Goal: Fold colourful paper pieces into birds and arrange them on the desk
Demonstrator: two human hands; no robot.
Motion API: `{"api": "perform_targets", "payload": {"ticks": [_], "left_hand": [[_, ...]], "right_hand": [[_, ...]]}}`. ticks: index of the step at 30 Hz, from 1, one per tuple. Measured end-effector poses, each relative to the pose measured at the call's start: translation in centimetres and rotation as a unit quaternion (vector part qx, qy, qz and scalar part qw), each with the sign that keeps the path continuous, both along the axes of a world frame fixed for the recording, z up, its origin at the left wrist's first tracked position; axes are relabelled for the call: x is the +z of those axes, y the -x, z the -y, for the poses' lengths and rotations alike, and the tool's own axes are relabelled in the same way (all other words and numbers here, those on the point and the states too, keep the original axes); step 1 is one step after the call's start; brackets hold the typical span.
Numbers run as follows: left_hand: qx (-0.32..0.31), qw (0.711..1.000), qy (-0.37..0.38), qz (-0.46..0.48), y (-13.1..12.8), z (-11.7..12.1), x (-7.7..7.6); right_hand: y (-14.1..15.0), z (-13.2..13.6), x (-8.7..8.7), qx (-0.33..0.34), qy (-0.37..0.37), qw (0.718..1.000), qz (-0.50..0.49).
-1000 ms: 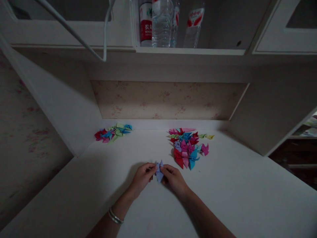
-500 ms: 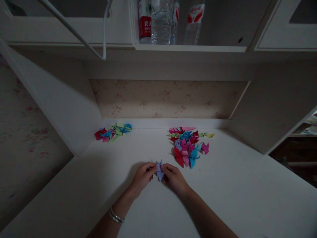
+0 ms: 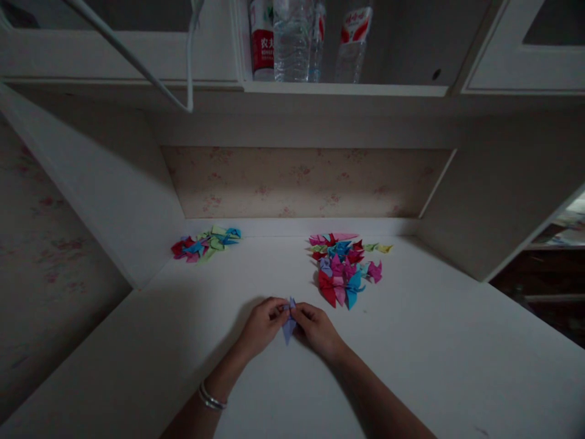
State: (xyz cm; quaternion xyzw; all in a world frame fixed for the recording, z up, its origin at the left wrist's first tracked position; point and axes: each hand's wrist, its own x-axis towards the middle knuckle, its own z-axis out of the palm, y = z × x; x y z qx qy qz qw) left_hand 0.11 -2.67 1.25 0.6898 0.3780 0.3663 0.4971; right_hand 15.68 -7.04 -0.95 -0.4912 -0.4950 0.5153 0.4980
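Note:
A small piece of folded lavender paper (image 3: 288, 330) is pinched between my two hands, low over the white desk. One pointed end hangs down toward me and a short tip sticks up above my thumbs. My left hand (image 3: 264, 323) grips its left side, fingers curled and closed. From the right, my right hand (image 3: 316, 327) holds it with thumb and fingers pressed together. My fingers cover the middle of the paper. Just beyond my right hand lies a cluster of colourful origami pieces (image 3: 340, 271) in red, pink, blue and purple.
Another pile of folded papers (image 3: 205, 244) rests at the desk's back left. The white desk (image 3: 439, 366) meets side panels left and right. Overhead, a shelf holds several plastic bottles (image 3: 292, 46), and a white cable or rod (image 3: 137, 61) hangs at upper left.
The lavender paper has turned and looks narrower, its lower point reaching further down. My hands have drawn closer together around it. The whole view has shifted slightly.

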Motion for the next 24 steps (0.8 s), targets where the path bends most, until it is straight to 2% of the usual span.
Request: {"api": "perform_targets", "payload": {"ticks": [2,6,9,12,14,16,19,21,24], "left_hand": [[-0.008,0.999,-0.029,-0.021,0.3,-0.4,-0.1],[0.01,1.0,-0.019,-0.023,0.7,-1.4,0.6],[0.038,0.999,-0.03,-0.018,0.1,-2.3,2.2],[0.034,0.998,-0.049,-0.012,-1.4,-2.7,4.2],[0.011,0.998,-0.059,-0.01,-2.9,-2.6,5.4],[-0.011,0.997,-0.067,-0.022,-4.5,-2.4,6.3],[-0.042,0.994,-0.089,-0.049,-7.3,-1.8,7.5],[-0.071,0.987,-0.127,-0.073,-9.5,-1.2,8.3],[-0.115,0.958,-0.22,-0.142,-13.4,-0.1,9.4]], "right_hand": [[0.0,0.0,-0.2,-0.01,-0.007,1.0,-0.002],[0.0,-0.2,0.1,-0.052,-0.019,0.998,-0.035],[-0.1,-0.3,0.4,-0.07,-0.031,0.996,-0.053],[-0.1,-0.2,0.5,-0.054,-0.023,0.998,-0.029],[0.0,0.2,0.6,-0.034,-0.029,0.998,0.037],[0.2,0.8,0.9,-0.014,-0.078,0.984,0.161],[0.4,1.7,1.3,0.03,-0.169,0.922,0.347],[0.5,2.0,1.4,0.048,-0.183,0.894,0.405],[0.5,1.8,0.9,0.046,-0.181,0.88,0.437]]}}
